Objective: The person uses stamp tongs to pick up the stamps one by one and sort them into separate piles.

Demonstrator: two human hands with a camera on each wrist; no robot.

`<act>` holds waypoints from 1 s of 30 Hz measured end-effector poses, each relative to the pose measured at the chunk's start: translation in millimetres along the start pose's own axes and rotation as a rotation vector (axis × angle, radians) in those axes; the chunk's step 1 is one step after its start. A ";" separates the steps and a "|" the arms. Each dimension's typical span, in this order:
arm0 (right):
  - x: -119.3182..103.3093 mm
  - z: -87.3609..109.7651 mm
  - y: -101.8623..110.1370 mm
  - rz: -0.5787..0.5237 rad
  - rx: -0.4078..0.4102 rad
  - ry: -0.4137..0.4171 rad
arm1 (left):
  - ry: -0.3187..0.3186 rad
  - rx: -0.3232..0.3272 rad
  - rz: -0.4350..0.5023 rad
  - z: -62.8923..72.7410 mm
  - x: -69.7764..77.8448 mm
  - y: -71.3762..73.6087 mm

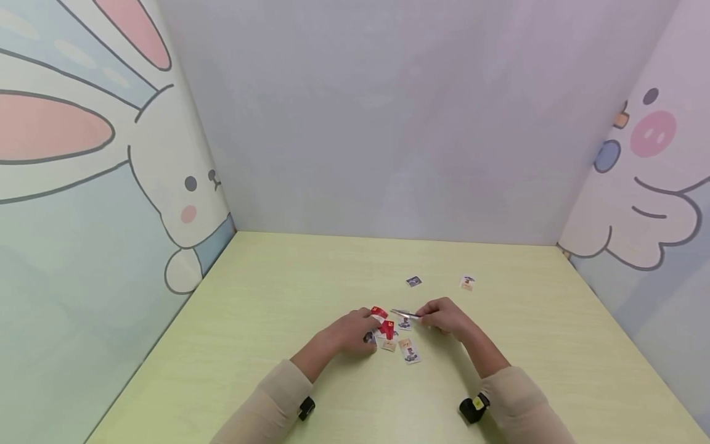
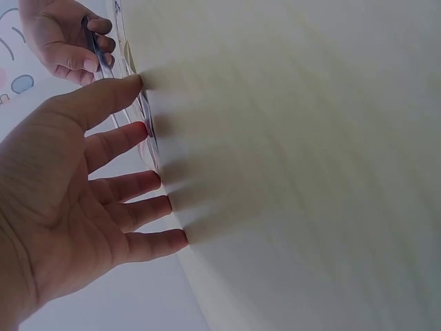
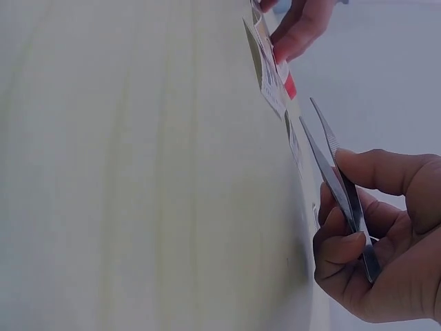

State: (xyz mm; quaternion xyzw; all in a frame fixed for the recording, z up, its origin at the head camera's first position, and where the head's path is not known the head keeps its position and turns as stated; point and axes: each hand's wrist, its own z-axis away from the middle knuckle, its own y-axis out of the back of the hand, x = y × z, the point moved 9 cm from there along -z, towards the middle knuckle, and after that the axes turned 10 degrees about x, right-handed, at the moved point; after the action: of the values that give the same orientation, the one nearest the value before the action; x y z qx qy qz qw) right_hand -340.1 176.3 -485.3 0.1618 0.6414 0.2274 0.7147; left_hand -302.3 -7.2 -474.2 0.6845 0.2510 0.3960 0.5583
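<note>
My left hand (image 1: 355, 331) rests its spread fingertips on a loose cluster of small stamp-like papers; in the left wrist view its fingers look straight and touch down at the table. Among these papers are a red one (image 1: 386, 328), a pale orange one (image 1: 389, 345) and a longer printed one (image 1: 410, 351). Metal tweezers (image 3: 344, 186) are gripped in my right hand (image 1: 445, 316), between thumb and fingers. Their tips stand apart with nothing between them, pointing left over the cluster. Below the tweezers lies a small printed stamp (image 1: 405, 324). Part of the cluster is hidden under my left fingers.
Two more stamp-like papers lie farther back, a dark one (image 1: 413, 281) and a pale one (image 1: 468, 282). The pale yellow table (image 1: 288, 265) meets a plain back wall (image 1: 377, 123), with cartoon-printed panels on both sides.
</note>
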 end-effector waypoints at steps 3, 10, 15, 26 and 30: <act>-1.5 -1.0 -2.5 0.003 -0.001 -0.006 | -0.006 0.004 -0.005 -0.6 0.1 0.0; -5.0 -2.2 -7.9 0.022 -0.012 0.009 | -0.014 0.000 0.003 -0.9 1.3 0.0; -4.0 -4.1 -11.3 0.027 -0.028 0.016 | 0.005 -0.003 0.011 -0.4 -0.4 -0.4; -7.4 -2.6 -15.4 0.034 -0.044 0.043 | 0.020 -0.017 0.016 0.0 -1.7 -2.3; -8.7 -1.5 -15.5 0.058 -0.032 0.049 | 0.023 -0.023 0.017 -0.4 -2.7 -4.3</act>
State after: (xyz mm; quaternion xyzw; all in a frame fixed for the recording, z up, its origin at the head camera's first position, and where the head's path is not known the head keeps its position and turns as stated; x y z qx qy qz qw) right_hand -340.4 158.5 -486.3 0.1631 0.6500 0.2622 0.6944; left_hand -303.7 -8.0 -479.0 0.6756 0.2467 0.4114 0.5598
